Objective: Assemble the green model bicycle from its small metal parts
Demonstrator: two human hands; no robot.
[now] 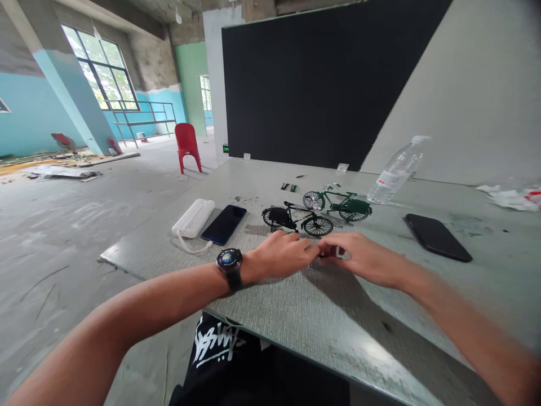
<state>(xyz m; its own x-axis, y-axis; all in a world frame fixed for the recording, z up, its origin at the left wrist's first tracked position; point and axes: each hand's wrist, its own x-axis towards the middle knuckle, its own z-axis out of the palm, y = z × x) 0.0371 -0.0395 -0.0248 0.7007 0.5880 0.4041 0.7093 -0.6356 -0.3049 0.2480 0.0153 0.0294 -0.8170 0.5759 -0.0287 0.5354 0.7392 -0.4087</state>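
Note:
My left hand [286, 254] and my right hand [353, 255] meet over the table, fingertips pinched together around something small and dark that they mostly cover. I cannot make out what it is. A watch is on my left wrist. Just beyond my hands stands a black model bicycle [298, 219], with a dark box over its rear wheel at the left. Behind it, a green model bicycle [338, 203] faces the other way, its green box at the right. Both bicycles are upright, and neither appears gripped.
Left of the bicycles lie a dark smartphone [225, 224] and a white power bank [193, 218] joined by a cable. Small green-and-white parts [289, 187] lie farther back. To the right are a clear plastic bottle [397, 172] and a black phone [437, 237]. A black panel [304, 90] stands behind.

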